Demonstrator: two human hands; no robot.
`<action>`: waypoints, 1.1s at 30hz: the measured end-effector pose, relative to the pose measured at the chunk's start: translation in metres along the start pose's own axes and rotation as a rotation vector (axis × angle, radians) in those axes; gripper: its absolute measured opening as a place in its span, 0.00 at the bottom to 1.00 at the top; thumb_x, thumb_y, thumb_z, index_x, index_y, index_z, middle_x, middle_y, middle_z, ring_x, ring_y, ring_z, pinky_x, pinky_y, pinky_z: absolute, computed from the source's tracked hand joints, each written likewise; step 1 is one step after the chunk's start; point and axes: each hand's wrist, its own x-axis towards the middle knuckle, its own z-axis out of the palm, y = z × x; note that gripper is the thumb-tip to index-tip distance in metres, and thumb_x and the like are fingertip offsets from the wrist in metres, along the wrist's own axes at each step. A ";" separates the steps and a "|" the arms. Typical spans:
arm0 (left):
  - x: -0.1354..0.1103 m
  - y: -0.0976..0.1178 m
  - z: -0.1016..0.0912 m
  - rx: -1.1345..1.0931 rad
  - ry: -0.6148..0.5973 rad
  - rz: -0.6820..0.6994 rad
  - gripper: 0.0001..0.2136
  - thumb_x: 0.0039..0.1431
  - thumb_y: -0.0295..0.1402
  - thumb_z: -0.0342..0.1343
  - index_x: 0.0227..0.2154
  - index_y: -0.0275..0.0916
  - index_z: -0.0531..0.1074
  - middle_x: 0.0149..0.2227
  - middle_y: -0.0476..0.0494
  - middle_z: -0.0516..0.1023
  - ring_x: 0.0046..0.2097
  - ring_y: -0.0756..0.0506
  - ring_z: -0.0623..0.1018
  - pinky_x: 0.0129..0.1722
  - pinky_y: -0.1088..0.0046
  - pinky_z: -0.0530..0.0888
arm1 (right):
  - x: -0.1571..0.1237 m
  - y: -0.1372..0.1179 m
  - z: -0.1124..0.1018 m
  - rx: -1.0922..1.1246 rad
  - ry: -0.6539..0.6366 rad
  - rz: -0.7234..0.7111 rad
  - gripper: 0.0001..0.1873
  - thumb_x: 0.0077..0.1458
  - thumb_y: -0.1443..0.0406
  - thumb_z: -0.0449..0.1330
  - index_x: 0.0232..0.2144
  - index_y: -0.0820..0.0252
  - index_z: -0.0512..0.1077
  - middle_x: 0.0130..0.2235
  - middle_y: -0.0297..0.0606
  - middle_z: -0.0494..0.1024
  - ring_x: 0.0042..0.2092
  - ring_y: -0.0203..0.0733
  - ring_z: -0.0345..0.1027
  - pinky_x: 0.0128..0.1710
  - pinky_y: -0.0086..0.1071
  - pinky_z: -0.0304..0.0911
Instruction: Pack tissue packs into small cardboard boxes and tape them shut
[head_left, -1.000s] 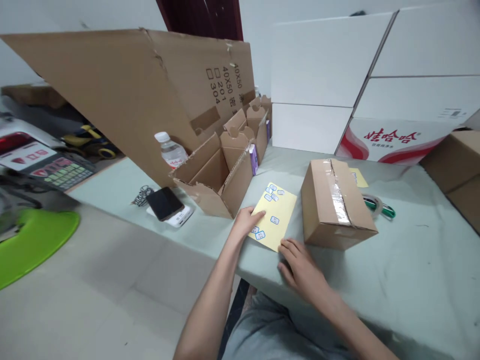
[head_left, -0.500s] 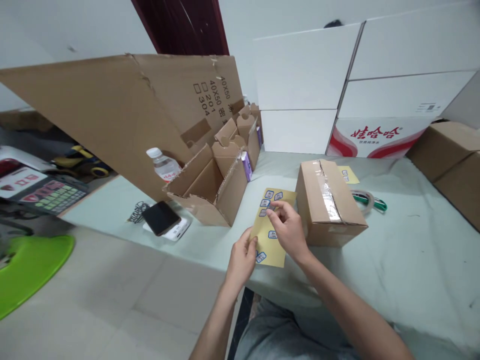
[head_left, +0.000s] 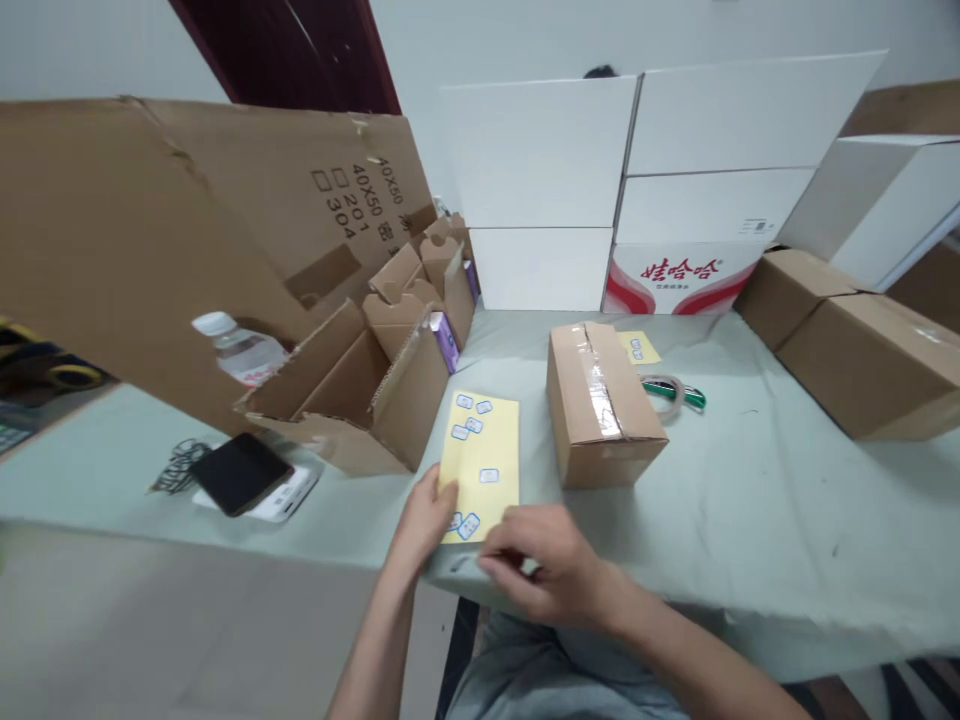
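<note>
Atop a pale green cloth-covered table (head_left: 757, 520), a yellow sticker sheet (head_left: 480, 450) lies flat, its lower edge clamped by the left hand (head_left: 424, 520), seemingly to steady it, while the right hand (head_left: 544, 560) hovers just beside, its grip apart.

A white wall (head_left: 97, 50) is filling the upper left of the frame, and a dark red door frame (head_left: 300, 60) is running up beside it toward the top edge. Further right, more white wall (head_left: 510, 35) is standing behind a stack of flat white cartons (head_left: 540, 160), one of them carrying a red swoosh and red lettering (head_left: 679, 280). Brown cartons (head_left: 862, 360) are sitting at the right end of the counter (head_left: 750, 530), which is wearing a creased pale green cloth. A pale floor (head_left: 150, 630) is stretching across the lower left, and soft, even light is falling over the whole room.
</note>
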 end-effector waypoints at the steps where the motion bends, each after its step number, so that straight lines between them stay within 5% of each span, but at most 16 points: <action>1: 0.003 -0.001 -0.001 0.053 0.042 -0.003 0.15 0.49 0.34 0.52 0.40 0.35 0.72 0.36 0.36 0.79 0.41 0.34 0.78 0.46 0.53 0.74 | -0.011 0.001 -0.015 -0.050 0.054 0.034 0.10 0.59 0.64 0.55 0.25 0.56 0.70 0.21 0.30 0.72 0.21 0.32 0.63 0.23 0.24 0.61; 4: -0.003 0.005 0.002 0.203 0.187 0.057 0.24 0.52 0.33 0.53 0.53 0.30 0.66 0.48 0.25 0.73 0.55 0.26 0.71 0.55 0.40 0.64 | -0.040 0.014 -0.062 -0.199 0.251 0.185 0.07 0.61 0.66 0.55 0.29 0.57 0.70 0.22 0.31 0.72 0.21 0.32 0.62 0.21 0.25 0.60; 7: -0.024 0.022 0.021 0.266 0.248 0.196 0.25 0.57 0.36 0.53 0.57 0.32 0.63 0.58 0.24 0.62 0.64 0.28 0.60 0.63 0.42 0.55 | -0.056 0.033 -0.092 -0.288 0.319 0.263 0.07 0.59 0.66 0.57 0.28 0.57 0.70 0.21 0.30 0.71 0.21 0.32 0.61 0.22 0.25 0.60; 10: -0.041 0.044 0.051 0.260 0.152 0.564 0.23 0.60 0.37 0.55 0.58 0.43 0.62 0.62 0.33 0.57 0.66 0.34 0.58 0.63 0.51 0.60 | -0.060 0.047 -0.096 -0.325 0.309 0.299 0.09 0.59 0.63 0.58 0.26 0.57 0.70 0.21 0.30 0.71 0.21 0.33 0.61 0.22 0.26 0.60; 13: -0.043 0.060 0.079 0.250 0.019 0.901 0.33 0.60 0.37 0.58 0.65 0.51 0.49 0.67 0.34 0.44 0.70 0.32 0.48 0.63 0.46 0.60 | -0.061 0.055 -0.086 -0.352 0.308 0.315 0.10 0.59 0.62 0.58 0.26 0.58 0.71 0.20 0.30 0.71 0.21 0.33 0.61 0.23 0.27 0.60; 18: -0.030 0.069 0.101 0.144 -0.096 0.875 0.42 0.57 0.34 0.62 0.66 0.56 0.40 0.70 0.35 0.34 0.71 0.31 0.43 0.63 0.43 0.59 | -0.061 0.063 -0.079 -0.399 0.330 0.304 0.10 0.60 0.62 0.57 0.28 0.58 0.73 0.21 0.31 0.74 0.20 0.33 0.61 0.23 0.27 0.60; 24: -0.021 0.066 0.111 0.053 -0.024 0.931 0.33 0.57 0.31 0.61 0.61 0.48 0.50 0.68 0.31 0.42 0.70 0.32 0.49 0.62 0.45 0.62 | -0.063 0.068 -0.076 -0.464 0.389 0.268 0.09 0.60 0.64 0.57 0.29 0.59 0.74 0.21 0.31 0.72 0.21 0.33 0.62 0.24 0.27 0.59; 33: -0.008 0.059 0.120 -0.049 -0.037 0.954 0.29 0.60 0.31 0.58 0.60 0.50 0.51 0.67 0.33 0.46 0.70 0.34 0.53 0.63 0.46 0.62 | -0.074 0.084 -0.084 -0.529 0.568 0.355 0.14 0.55 0.58 0.64 0.24 0.58 0.67 0.20 0.26 0.66 0.20 0.32 0.57 0.23 0.27 0.56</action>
